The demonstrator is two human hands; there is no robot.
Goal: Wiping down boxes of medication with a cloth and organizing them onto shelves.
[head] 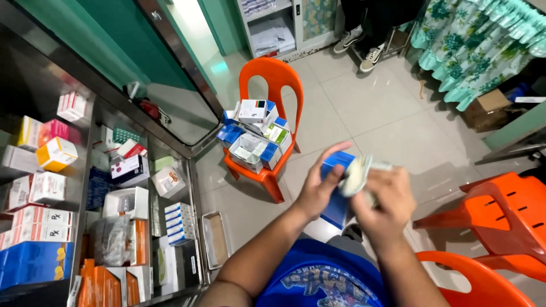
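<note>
Blue box [335, 187] sits in my left hand [316, 190], fingers wrapped around its side, just in front of my chest. My right hand [382, 200], at 3 o'clock from it, pinches pale packets [357, 173] at the box's top. I judge filling underway: more boxes wait on the orange chair [276, 79] at 11 o'clock.

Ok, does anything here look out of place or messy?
Yes: small medicine boxes are heaped on an orange chair's seat, several tilted and open, rather than shelved in the cabinet. The hands hold a blue box.
</note>
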